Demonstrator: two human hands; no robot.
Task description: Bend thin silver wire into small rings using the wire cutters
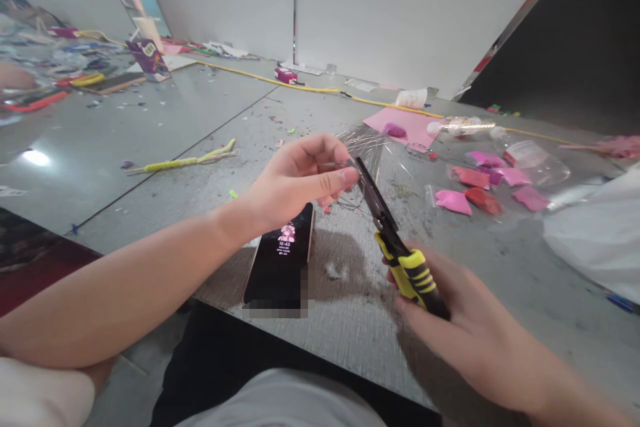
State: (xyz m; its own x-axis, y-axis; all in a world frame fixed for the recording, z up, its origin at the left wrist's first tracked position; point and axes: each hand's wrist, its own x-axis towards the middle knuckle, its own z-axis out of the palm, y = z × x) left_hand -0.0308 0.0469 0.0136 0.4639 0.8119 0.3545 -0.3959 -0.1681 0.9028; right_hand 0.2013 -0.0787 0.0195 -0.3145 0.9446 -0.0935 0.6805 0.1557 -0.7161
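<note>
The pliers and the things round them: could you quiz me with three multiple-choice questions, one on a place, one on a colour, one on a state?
1. Where does the phone lie?
A. on the table, under the left hand
B. on the pink paper
C. in the right hand

2. What colour are the grips of the pliers?
A. red and white
B. yellow and black
C. all blue

3. What is the state of the phone's screen?
A. dark and off
B. cracked across
C. lit, showing a clock

Answers:
1 A: the phone lies flat near the table's edge, below the left hand.
2 B: the grips in the right hand are yellow with black ribs.
3 C: digits and a small picture glow on the screen.
</note>
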